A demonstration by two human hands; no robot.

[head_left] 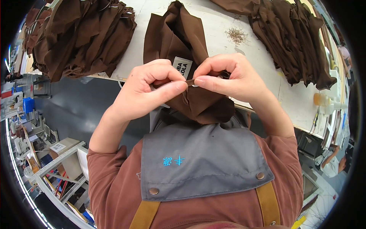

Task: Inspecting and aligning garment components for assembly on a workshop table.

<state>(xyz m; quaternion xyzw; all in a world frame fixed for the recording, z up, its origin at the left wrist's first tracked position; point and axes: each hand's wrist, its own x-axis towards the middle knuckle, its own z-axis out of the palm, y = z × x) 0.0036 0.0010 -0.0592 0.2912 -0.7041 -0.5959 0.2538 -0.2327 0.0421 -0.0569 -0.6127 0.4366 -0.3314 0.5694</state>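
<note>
White label [183, 65] partly hidden behind left hand [133, 93].

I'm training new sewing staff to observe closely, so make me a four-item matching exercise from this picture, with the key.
1. Brown cloth between the hands
2. Apron bib
3. Apron straps
4. Small brown scraps

A. Mustard-coloured
B. Scattered on the white table
C. Grey
D. Pinched by the left hand and right hand

Pairs: 1-D, 2-C, 3-A, 4-B
</note>
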